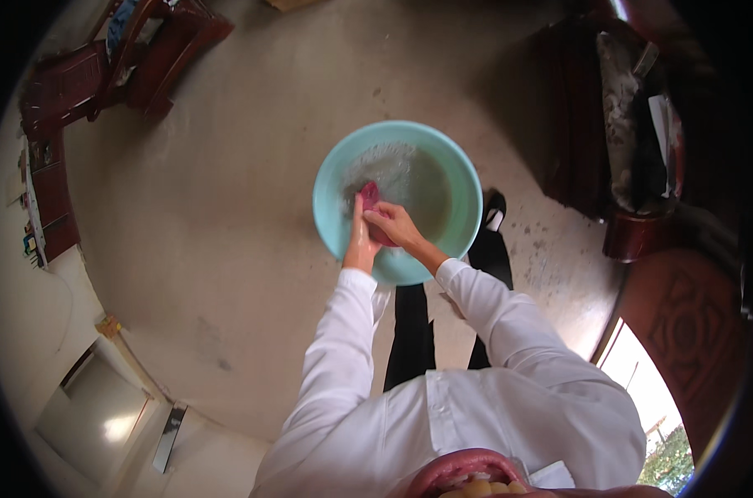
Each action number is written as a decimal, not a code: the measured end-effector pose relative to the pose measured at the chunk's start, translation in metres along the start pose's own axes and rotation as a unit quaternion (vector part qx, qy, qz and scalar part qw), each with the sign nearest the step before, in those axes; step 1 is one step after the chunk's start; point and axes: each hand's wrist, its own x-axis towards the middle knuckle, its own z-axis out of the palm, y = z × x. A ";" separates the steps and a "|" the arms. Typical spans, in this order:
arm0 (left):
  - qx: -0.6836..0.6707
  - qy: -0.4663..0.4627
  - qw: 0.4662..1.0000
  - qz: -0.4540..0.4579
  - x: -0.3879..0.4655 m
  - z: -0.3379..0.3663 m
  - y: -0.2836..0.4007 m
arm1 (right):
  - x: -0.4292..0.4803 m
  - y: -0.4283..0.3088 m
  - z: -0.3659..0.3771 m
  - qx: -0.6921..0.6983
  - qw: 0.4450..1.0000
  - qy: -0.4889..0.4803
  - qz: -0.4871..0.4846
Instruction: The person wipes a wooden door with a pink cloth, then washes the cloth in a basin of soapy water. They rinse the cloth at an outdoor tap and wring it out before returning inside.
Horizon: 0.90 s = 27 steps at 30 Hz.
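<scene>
A round light-blue basin (467, 233) stands before me, holding cloudy water with suds (389, 159) towards its far left side. Over the water, my left hand (360, 233) supports a wet pinkish-red cloth (369, 194) along its palm and fingers. My right hand (394, 222) grips the same cloth from the right, its fingers bent over the middle part. The two hands are close together, and part of the cloth hangs beneath them. Both forearms are in white sleeves reaching over the near rim.
Dark wooden furniture (158, 62) stands at the upper left. A dark wooden seat with a patterned cushion (619, 124) is on the right. My black shoe (495, 208) is close to the basin's right side on the concrete-like floor (227, 249). An open doorway (644, 386) lies at the lower right.
</scene>
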 end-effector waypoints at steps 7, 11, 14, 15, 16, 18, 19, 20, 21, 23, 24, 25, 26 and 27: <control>-0.066 0.060 0.996 0.011 0.009 0.034 -0.006 | -0.011 -0.090 -0.005 -0.252 0.953 0.165 0.006; -0.021 0.017 1.000 0.005 0.001 0.051 -0.001 | -0.018 -0.087 0.001 -0.306 0.945 0.087 -0.070; -0.006 0.017 1.000 -0.009 -0.012 0.055 0.001 | -0.017 -0.069 -0.009 -0.242 0.948 0.192 -0.076; -0.016 -0.030 0.999 0.009 -0.016 0.055 -0.003 | -0.002 -0.066 -0.027 -0.328 0.914 0.232 -0.062; -0.018 -0.036 0.998 0.046 -0.017 0.054 -0.004 | 0.008 -0.059 -0.043 -0.329 0.906 0.253 -0.087; -0.036 -0.049 0.996 0.070 -0.018 0.047 -0.009 | 0.032 -0.034 -0.068 -0.259 0.900 0.332 -0.118; -0.029 0.052 0.998 0.030 -0.018 0.039 -0.010 | 0.039 -0.016 -0.070 -0.233 0.921 0.292 -0.108; -0.032 0.037 0.999 -0.011 -0.016 0.033 -0.012 | 0.042 0.002 -0.065 -0.200 0.934 0.271 -0.121; -0.032 0.063 0.996 -0.049 -0.012 0.025 -0.012 | 0.041 0.015 -0.057 -0.170 0.950 0.242 -0.102; -0.022 0.063 0.995 -0.075 -0.004 0.010 -0.010 | 0.027 0.028 -0.028 -0.091 0.987 0.127 -0.021; -0.023 0.050 0.996 -0.072 0.000 0.001 -0.004 | 0.015 0.027 -0.012 -0.037 0.994 0.099 0.010; -0.024 0.036 0.997 -0.068 0.005 -0.005 0.002 | 0.001 0.020 0.001 -0.046 0.998 0.051 -0.014; -0.020 0.012 0.997 -0.068 0.009 -0.010 0.007 | -0.015 0.009 0.012 -0.046 0.996 0.044 -0.066; 0.020 -0.029 0.999 -0.017 0.013 -0.011 0.009 | -0.027 -0.004 0.017 -0.096 0.985 0.033 -0.141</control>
